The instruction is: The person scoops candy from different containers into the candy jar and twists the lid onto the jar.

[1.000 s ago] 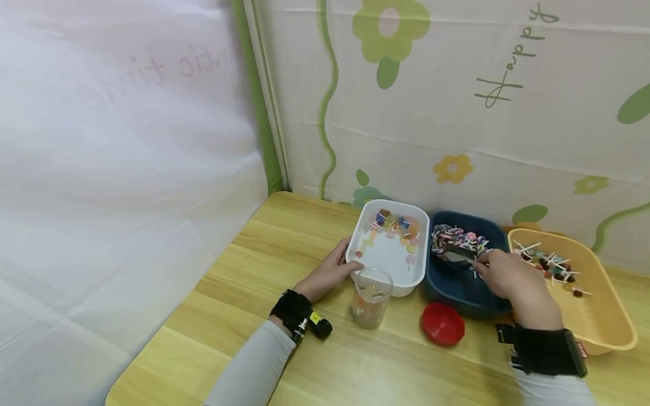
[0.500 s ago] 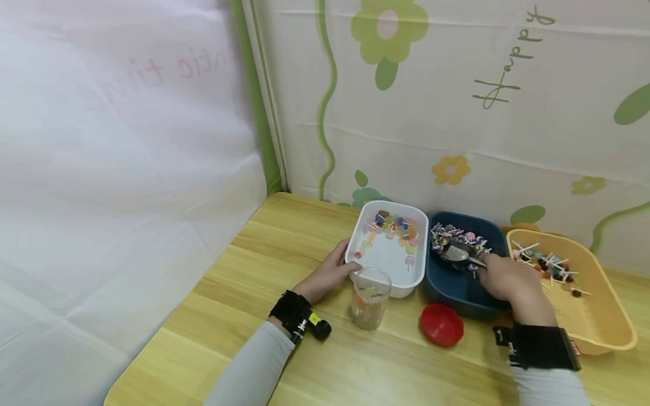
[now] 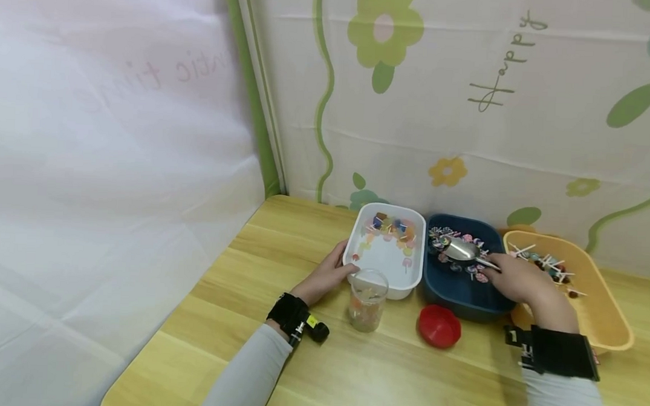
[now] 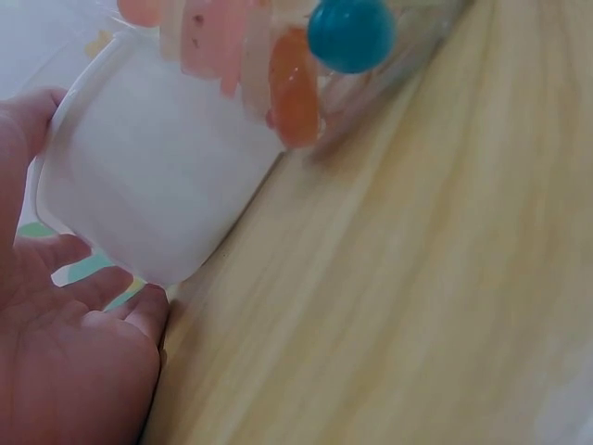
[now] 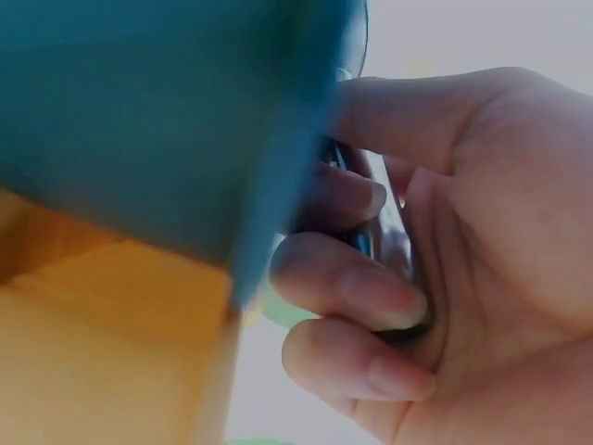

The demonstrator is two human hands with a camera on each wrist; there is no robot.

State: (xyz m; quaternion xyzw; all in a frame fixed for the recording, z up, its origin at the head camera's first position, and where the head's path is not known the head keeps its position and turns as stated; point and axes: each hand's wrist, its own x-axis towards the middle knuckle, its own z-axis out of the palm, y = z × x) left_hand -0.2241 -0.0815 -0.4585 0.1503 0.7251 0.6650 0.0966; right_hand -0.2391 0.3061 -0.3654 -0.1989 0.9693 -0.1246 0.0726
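My right hand (image 3: 525, 283) grips the handle of a metal scoop (image 3: 463, 250), fingers curled round it in the right wrist view. The scoop is over the dark blue bin (image 3: 459, 298), above several wrapped lollipops (image 3: 476, 271); whether its bowl holds any is hard to tell. My left hand (image 3: 324, 278) holds the near left corner of the white bin (image 3: 379, 263), thumb at the rim and fingers against the side wall (image 4: 167, 176). Small lollipops (image 3: 392, 226) lie at that bin's far end. A clear cup (image 3: 366, 311) with colourful contents stands just in front of it.
A red lid (image 3: 439, 327) lies on the wooden table (image 3: 393, 378) before the blue bin. To the right stands a yellow bin (image 3: 598, 315) with several white-stick lollipops (image 3: 553, 267). A printed curtain (image 3: 399, 121) hangs behind the bins.
The scoop has come up from among the wrapped lollipops and its bowl now shows more fully. My right hand has shifted slightly right. My left hand stays on the white bin.
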